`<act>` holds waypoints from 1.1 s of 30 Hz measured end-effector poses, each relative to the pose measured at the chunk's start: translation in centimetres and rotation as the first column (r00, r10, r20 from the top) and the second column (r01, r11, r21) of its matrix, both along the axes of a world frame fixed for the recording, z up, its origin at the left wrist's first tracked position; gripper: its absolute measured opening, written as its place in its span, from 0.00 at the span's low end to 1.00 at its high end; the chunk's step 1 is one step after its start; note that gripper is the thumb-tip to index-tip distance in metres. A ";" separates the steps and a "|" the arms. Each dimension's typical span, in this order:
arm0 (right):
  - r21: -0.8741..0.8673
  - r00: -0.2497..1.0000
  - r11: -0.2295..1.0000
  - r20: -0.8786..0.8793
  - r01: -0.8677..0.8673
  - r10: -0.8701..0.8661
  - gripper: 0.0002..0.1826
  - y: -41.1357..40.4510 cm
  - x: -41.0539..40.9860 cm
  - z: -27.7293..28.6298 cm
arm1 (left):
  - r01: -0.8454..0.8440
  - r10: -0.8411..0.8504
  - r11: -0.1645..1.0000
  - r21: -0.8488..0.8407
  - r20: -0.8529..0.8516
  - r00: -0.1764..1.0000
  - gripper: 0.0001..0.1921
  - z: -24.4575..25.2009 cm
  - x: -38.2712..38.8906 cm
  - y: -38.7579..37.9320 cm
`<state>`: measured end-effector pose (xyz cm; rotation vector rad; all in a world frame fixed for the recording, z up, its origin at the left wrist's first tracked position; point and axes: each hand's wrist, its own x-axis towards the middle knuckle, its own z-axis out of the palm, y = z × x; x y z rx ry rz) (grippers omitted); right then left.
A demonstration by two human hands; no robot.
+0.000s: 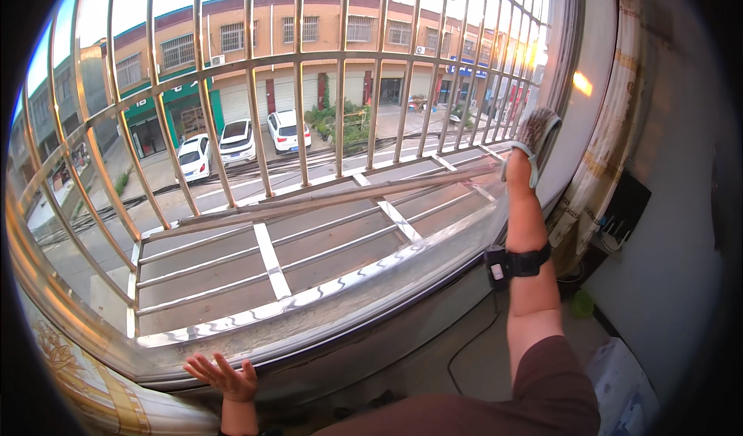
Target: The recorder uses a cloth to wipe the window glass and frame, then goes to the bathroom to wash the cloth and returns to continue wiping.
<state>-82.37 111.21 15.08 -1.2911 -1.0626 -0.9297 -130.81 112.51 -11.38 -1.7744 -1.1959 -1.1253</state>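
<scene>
My right hand (518, 166) reaches up and forward at the right side of the window, inside or behind a grey textured cloth or mitt (538, 128) with a pale edge; its fingers are hidden. The cloth is at the window's side frame (566, 96). Over the window sill (348, 305) at lower left, my left hand (229, 380) is raised with its fingers spread and nothing in it. A black band with a small box (516, 262) is strapped around my right forearm, and a dark cable hangs below it.
Metal security bars (299, 88) enclose a ledge outside, where a long wooden strip (348, 195) lies. Patterned curtains hang at the right (606, 140) and lower left (98, 378). A black device (624, 204) and a green container (582, 304) are at the right.
</scene>
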 end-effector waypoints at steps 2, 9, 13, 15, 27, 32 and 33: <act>-0.046 0.916 0.951 0.289 0.304 -0.279 0.27 0.2 -2.2 -0.1 | -0.011 0.011 1.000 0.010 -0.007 1.000 0.30 0.3 0.1 -0.1; -0.432 0.440 0.847 0.724 -0.311 0.531 0.19 0.2 -22.6 -6.5 | -0.023 0.023 1.000 -0.005 -0.007 1.000 0.30 0.1 -0.5 0.2; -0.512 0.274 0.809 0.766 -0.288 0.582 0.23 1.0 -21.6 -10.8 | -0.021 0.022 0.999 0.024 -0.027 0.999 0.30 0.3 -0.3 0.2; -0.433 0.289 0.872 0.825 -0.227 0.485 0.23 1.0 -18.7 -8.5 | -0.014 0.014 1.000 -0.013 -0.051 0.999 0.30 0.0 -0.7 0.1; 0.176 0.731 0.801 0.334 0.572 -0.595 0.17 1.7 6.2 18.7 | -0.065 0.065 0.998 0.011 0.025 0.998 0.31 -0.8 -0.6 0.3; 0.220 0.714 0.838 0.444 0.499 -0.542 0.16 0.9 -8.5 22.4 | -0.081 0.081 0.997 0.003 0.023 0.996 0.31 0.6 -0.2 -0.2; 0.194 0.624 0.785 0.509 0.588 -0.593 0.16 0.9 -13.1 21.5 | -0.094 0.094 0.996 -0.004 0.023 0.995 0.31 0.7 -0.6 -0.3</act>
